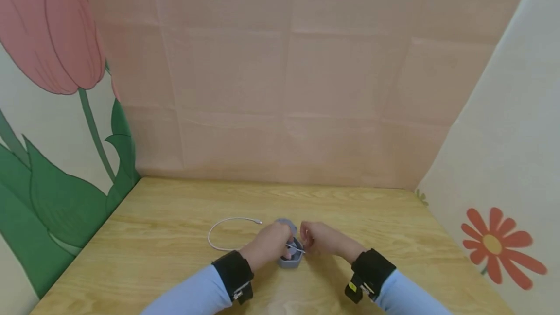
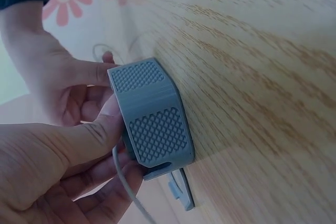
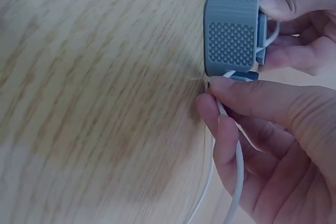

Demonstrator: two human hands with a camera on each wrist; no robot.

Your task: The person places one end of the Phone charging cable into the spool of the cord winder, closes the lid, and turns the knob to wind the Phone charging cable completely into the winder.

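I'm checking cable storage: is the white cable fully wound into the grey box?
No. The white cable loops loose on the table beside the grey box; the right hand pinches one stretch.

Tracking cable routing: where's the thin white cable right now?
In the head view the thin white cable loops on the wooden table left of the grey textured plastic box; its near end is pinched by the right hand beside the box.

A small grey box [image 1: 290, 256] with a dimpled, honeycomb-textured shell stood on the wooden table [image 1: 175, 237], its lid apparently open on the side away from the body. A thin white cable [image 1: 227, 230] ran from the box in a loose loop across the table to the box's left, its plug end lying free on the wood.
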